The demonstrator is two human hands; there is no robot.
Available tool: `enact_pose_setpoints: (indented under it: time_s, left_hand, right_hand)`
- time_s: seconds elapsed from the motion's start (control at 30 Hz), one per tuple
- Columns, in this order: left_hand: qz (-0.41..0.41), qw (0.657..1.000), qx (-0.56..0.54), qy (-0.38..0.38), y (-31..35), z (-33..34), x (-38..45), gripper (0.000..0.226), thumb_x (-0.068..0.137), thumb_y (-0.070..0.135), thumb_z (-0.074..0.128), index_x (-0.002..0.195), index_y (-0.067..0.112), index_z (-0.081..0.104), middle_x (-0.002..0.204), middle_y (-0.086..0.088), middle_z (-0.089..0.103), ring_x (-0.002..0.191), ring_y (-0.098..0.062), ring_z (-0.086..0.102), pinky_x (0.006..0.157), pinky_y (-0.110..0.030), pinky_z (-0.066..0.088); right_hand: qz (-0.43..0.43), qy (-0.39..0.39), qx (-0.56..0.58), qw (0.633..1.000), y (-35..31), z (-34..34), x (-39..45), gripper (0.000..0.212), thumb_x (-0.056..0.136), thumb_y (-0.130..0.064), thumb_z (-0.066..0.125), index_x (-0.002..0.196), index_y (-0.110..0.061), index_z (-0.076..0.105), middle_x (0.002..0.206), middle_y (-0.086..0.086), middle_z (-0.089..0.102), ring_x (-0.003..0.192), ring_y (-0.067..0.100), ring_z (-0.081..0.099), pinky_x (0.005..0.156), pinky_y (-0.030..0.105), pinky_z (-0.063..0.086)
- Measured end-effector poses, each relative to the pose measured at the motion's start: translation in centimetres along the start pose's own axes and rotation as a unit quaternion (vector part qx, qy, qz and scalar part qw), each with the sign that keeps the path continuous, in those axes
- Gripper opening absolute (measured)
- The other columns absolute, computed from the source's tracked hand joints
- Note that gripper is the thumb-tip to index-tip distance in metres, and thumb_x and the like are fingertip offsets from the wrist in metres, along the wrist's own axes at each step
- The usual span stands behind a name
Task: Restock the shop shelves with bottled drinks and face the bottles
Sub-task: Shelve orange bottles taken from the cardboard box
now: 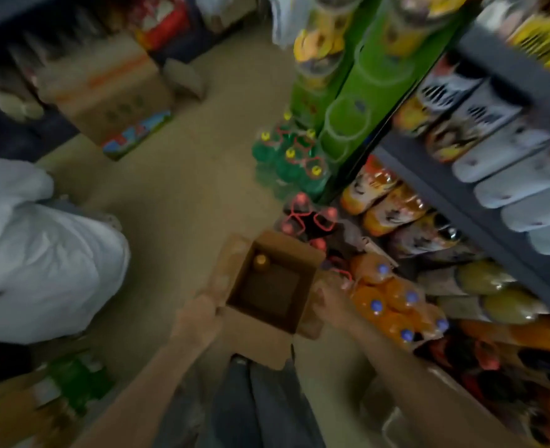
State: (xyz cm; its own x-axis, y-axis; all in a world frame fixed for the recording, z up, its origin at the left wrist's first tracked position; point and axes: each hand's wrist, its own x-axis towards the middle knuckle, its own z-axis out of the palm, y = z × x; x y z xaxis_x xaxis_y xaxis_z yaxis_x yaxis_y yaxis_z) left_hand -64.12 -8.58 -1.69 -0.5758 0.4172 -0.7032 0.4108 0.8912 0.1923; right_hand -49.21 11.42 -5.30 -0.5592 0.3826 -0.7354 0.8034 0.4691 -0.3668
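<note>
One bottle is all that shows inside the open cardboard box, standing upright in the far left corner with its yellowish cap facing the camera; the rest of the box floor looks bare. The box is held out in front of the person, above the aisle floor, with the left hand against its near left edge and the right hand at its right wall. Blur hides the fingers, so whether each hand is curled round the cardboard or only pressed flat against it cannot be told, though the left seems to be gripping the rim. With so little in it the box should be light but lopsided, its weight sitting in the far corner, and the thin walls and loose flaps will flex, so it is best supported from underneath or by both side walls, not by a flap. The bottle itself will likely be smooth, rigid and somewhat slippery; taking it round the body below the cap seems safest. Just right of the box, orange drinks with blue caps crowd the low shelf.
</note>
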Motion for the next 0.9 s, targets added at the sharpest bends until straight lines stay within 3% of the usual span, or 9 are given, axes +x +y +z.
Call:
enact_pose_setpoints:
  time_s: [0.1,0.2,0.27,0.37,0.53,0.6,0.73,0.83,0.9]
  left_hand:
    - [0.004,0.999,-0.049,0.012,-0.7,2.6,4.9,0.033,0.097,0.02,0.042,0.125,0.004,0.048,0.11,-0.013,0.06,0.1,-0.027,0.058,0.076,-0.029,0.042]
    - [0.032,0.995,-0.086,0.034,-1.7,6.1,10.0,0.029,0.098,0.022,0.039,0.122,0.006,0.047,0.077,0.005,0.05,0.067,-0.007,0.051,0.055,-0.013,0.036]
    - [0.033,0.992,-0.117,0.024,-2.1,8.6,13.1,0.027,0.098,0.019,0.04,0.122,0.008,0.047,0.077,0.006,0.049,0.072,-0.008,0.052,0.062,-0.012,0.038]
    - [0.062,0.986,-0.151,0.031,-2.8,12.6,16.5,0.029,0.092,0.014,0.05,0.121,0.015,0.048,0.097,0.002,0.059,0.094,-0.015,0.06,0.08,-0.021,0.042]
    - [0.111,0.962,-0.229,0.1,-4.9,17.2,19.2,0.027,0.087,0.007,0.055,0.109,0.022,0.053,0.086,0.009,0.061,0.074,-0.004,0.058,0.067,-0.013,0.042]
    - [0.143,0.962,-0.209,0.101,-5.3,17.7,19.0,0.026,0.087,0.008,0.055,0.11,0.02,0.056,0.087,0.01,0.06,0.074,-0.002,0.057,0.067,-0.012,0.042]
    - [0.162,0.965,-0.189,0.079,-3.3,16.1,16.4,0.03,0.088,0.01,0.054,0.116,0.02,0.054,0.102,0.008,0.059,0.089,-0.005,0.058,0.076,-0.014,0.043]
    - [0.165,0.975,-0.148,0.023,0.2,11.4,13.6,0.043,0.089,0.017,0.056,0.13,0.021,0.042,0.124,0.002,0.049,0.106,-0.011,0.054,0.087,-0.022,0.046]
    - [0.181,0.974,-0.129,-0.032,2.8,6.7,10.8,0.066,0.083,0.026,0.064,0.139,0.023,0.03,0.137,-0.001,0.038,0.121,-0.019,0.045,0.099,-0.032,0.042]
  right_hand:
    - [0.004,-0.055,-0.022,0.998,1.2,4.9,6.5,0.033,0.093,-0.015,0.047,0.125,-0.007,0.047,0.113,0.008,0.051,0.113,0.03,0.052,0.093,0.035,0.041]
    - [-0.036,-0.074,-0.05,0.995,1.6,8.5,13.3,0.036,0.093,-0.016,0.05,0.128,-0.015,0.044,0.131,0.008,0.044,0.118,0.025,0.047,0.097,0.034,0.04]
    - [-0.077,-0.038,-0.05,0.995,1.1,10.6,17.8,0.039,0.093,-0.014,0.05,0.13,-0.02,0.044,0.133,0.004,0.041,0.123,0.024,0.044,0.103,0.036,0.038]
    - [-0.119,0.042,-0.118,0.985,-0.4,13.8,23.9,0.047,0.093,-0.011,0.049,0.138,-0.018,0.038,0.144,0.007,0.032,0.129,0.027,0.037,0.107,0.038,0.034]
    - [-0.125,-0.011,-0.273,0.954,-0.9,17.8,31.8,0.048,0.092,-0.003,0.044,0.139,-0.014,0.038,0.15,0.013,0.019,0.133,0.036,0.025,0.108,0.047,0.032]
    - [-0.118,-0.015,-0.29,0.95,-0.2,17.9,32.0,0.049,0.09,0.001,0.045,0.137,-0.013,0.041,0.151,0.013,0.015,0.136,0.037,0.019,0.108,0.047,0.032]
    - [-0.124,-0.039,-0.241,0.962,0.4,15.0,26.8,0.039,0.088,-0.004,0.053,0.124,-0.016,0.051,0.134,0.01,0.033,0.122,0.032,0.036,0.1,0.043,0.04]
    - [-0.18,-0.066,-0.195,0.962,-1.9,7.5,19.3,0.024,0.085,-0.015,0.06,0.109,-0.013,0.06,0.112,0.008,0.051,0.105,0.026,0.05,0.088,0.034,0.043]
    - [-0.221,-0.058,-0.173,0.958,-4.6,0.3,12.7,0.018,0.082,-0.016,0.064,0.098,-0.01,0.065,0.098,0.007,0.063,0.092,0.021,0.057,0.08,0.029,0.045]
